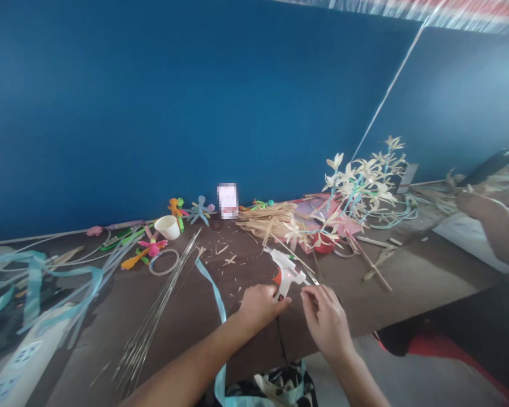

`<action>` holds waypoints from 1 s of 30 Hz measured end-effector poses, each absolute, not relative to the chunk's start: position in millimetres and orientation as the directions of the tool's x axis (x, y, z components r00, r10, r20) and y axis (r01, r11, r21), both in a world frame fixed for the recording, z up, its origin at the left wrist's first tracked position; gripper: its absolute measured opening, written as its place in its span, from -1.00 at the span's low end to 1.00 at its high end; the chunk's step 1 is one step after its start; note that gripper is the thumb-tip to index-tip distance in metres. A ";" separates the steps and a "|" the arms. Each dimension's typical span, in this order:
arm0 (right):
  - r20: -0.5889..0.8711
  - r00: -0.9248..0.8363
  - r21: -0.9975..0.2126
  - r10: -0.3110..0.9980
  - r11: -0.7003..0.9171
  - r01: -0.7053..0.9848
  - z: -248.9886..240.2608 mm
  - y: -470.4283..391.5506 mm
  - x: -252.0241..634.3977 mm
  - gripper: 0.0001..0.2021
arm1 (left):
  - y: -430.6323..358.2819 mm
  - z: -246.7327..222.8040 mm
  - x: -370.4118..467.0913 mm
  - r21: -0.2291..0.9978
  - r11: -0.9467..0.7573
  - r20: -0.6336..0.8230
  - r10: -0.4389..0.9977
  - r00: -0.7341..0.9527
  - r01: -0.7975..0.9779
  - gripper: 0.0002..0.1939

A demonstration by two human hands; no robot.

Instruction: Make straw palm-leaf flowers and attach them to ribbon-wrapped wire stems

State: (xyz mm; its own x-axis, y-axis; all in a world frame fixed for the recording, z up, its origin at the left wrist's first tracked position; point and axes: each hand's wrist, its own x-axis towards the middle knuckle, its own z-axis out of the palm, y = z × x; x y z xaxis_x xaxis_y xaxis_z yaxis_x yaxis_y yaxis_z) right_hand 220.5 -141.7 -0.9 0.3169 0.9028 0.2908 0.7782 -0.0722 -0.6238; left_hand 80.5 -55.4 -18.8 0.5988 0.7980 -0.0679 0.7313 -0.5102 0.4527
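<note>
My left hand (261,305) is wrapped around the handle of a white hot glue gun (285,267) with an orange trigger, its nozzle pointing away to the upper left. My right hand (327,319) pinches a short pale glue stick at the rear of the gun. Between the gun and the wall lies a bundle of dry straw-coloured husks (265,219). Pale artificial flowers (365,181) on light-blue stems stand to the right. A light-blue ribbon (212,288) runs down past my left forearm.
Thin metal wires (156,311) lie left of my arms. Beyond them are a white cup (167,227), a tape roll (164,263), pipe-cleaner figures (199,210) and a power strip (29,359). At far right, another person's arm (490,226) reaches over the table. A blue wall (173,102) rises behind.
</note>
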 end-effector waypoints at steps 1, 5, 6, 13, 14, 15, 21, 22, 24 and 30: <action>0.341 0.317 -0.562 0.885 -0.079 0.823 3.6 -140.2 222.9 -0.83 | -55.6 -18.0 81.6 0.444 -0.504 -0.074 0.803 0.591 0.740 -0.48; 0.388 0.301 -0.415 0.871 -0.127 0.901 11.0 -133.8 227.3 -0.83 | -56.6 -13.4 84.0 0.402 -0.511 -0.099 0.800 0.591 0.759 -0.50; 0.392 0.299 -0.385 0.870 -0.140 0.912 10.3 -132.5 228.7 -0.83 | -56.7 -12.3 83.8 0.386 -0.517 -0.108 0.797 0.594 0.764 -0.51; 0.254 0.227 -0.381 0.940 -0.119 0.917 -12.7 -122.5 244.9 -0.85 | -56.1 -8.5 81.9 0.321 -0.552 -0.122 0.782 0.611 0.770 -0.49; 0.230 0.217 -0.408 0.949 -0.108 0.906 -16.1 -121.6 245.6 -0.84 | -56.0 -8.5 82.0 0.322 -0.556 -0.121 0.779 0.615 0.766 -0.49; 0.218 0.213 -0.428 0.952 -0.102 0.898 -19.1 -121.1 245.6 -0.83 | -55.9 -8.5 82.0 0.325 -0.558 -0.121 0.776 0.619 0.763 -0.49; 0.208 0.245 -0.459 0.947 -0.127 0.879 -29.1 -124.6 242.9 -0.81 | -54.6 -9.2 80.9 0.358 -0.560 -0.139 0.759 0.635 0.747 -0.47; 0.203 0.254 -0.457 0.946 -0.138 0.879 -30.2 -125.7 243.0 -0.81 | -54.2 -9.4 80.6 0.366 -0.566 -0.136 0.753 0.644 0.739 -0.47; 0.190 0.267 -0.455 0.945 -0.156 0.877 -32.3 -128.0 243.5 -0.80 | -53.6 -10.1 80.3 0.378 -0.580 -0.127 0.739 0.661 0.721 -0.46; 0.151 0.287 -0.459 0.946 -0.190 0.868 -36.5 -133.3 245.2 -0.78 | -53.4 -13.5 81.3 0.389 -0.601 -0.125 0.717 0.686 0.698 -0.42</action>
